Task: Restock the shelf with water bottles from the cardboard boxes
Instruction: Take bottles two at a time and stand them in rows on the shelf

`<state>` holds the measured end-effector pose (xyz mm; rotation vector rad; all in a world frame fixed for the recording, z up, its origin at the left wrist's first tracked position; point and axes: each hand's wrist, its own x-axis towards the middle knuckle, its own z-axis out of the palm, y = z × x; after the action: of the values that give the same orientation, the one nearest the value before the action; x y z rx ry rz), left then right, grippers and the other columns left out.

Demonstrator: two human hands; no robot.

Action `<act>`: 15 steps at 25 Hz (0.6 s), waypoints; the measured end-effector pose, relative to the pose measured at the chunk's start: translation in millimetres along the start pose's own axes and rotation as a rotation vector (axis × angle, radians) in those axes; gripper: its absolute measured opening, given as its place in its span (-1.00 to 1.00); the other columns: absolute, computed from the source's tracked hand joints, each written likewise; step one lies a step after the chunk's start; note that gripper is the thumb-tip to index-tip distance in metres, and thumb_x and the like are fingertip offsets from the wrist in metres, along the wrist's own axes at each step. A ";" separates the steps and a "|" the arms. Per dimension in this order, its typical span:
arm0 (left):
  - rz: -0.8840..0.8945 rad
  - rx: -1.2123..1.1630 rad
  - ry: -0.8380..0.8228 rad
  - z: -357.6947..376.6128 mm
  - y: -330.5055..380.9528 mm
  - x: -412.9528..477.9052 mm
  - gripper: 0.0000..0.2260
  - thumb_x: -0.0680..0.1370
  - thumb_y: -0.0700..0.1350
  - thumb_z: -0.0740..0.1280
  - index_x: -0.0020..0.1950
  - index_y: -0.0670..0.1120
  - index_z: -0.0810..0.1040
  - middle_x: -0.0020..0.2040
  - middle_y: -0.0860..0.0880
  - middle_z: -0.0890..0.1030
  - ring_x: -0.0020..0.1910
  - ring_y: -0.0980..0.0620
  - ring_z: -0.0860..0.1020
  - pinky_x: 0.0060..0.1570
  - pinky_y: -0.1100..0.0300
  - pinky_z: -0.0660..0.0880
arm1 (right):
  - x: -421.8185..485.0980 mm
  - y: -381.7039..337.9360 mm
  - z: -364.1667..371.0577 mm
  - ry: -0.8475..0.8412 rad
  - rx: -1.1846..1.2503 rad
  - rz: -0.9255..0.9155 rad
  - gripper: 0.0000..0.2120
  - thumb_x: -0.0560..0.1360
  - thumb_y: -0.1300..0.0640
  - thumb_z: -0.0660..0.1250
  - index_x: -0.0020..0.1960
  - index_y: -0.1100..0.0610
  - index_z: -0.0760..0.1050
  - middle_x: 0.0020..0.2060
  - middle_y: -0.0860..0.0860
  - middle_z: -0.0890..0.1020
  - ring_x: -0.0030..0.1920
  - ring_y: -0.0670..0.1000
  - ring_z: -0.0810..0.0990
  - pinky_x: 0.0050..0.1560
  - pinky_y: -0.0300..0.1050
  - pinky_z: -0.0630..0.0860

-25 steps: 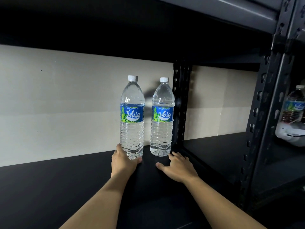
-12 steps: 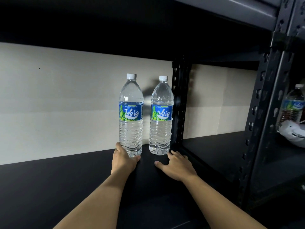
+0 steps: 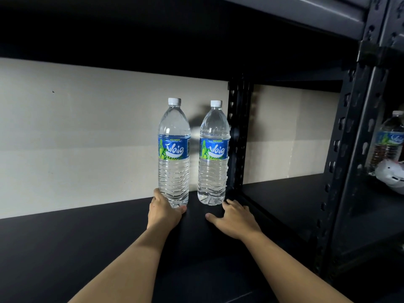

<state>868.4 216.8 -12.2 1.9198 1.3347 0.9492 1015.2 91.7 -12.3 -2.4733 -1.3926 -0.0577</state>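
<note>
Two arms (image 3: 122,270) outstretched, left hand (image 3: 164,212) cupping bottle (image 3: 173,154)

clear bottles (image 3: 173,154), blue-green labels (image 3: 174,149), black shelf (image 3: 65,248)

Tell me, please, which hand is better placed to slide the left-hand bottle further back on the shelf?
The left hand: its fingers and thumb wrap the base of the left-hand bottle. The right hand lies flat on the shelf before the other bottle, holding nothing.
</note>
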 end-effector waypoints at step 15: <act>-0.046 -0.170 -0.183 -55.6 -17.7 -60.2 -0.24 0.39 -0.13 0.55 0.51 -0.06 0.26 0.43 -0.08 0.42 0.37 -0.05 0.43 0.35 0.11 0.37 | -33.3 -22.1 -17.7 0.203 -0.205 0.036 -0.65 0.56 -0.07 0.13 0.05 0.11 0.60 0.02 0.09 0.66 0.06 0.15 0.62 -0.01 -0.06 0.47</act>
<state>799.2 169.6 -8.2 1.7920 1.1500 0.8158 981.0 69.8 3.9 -2.5687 -1.3135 -0.4523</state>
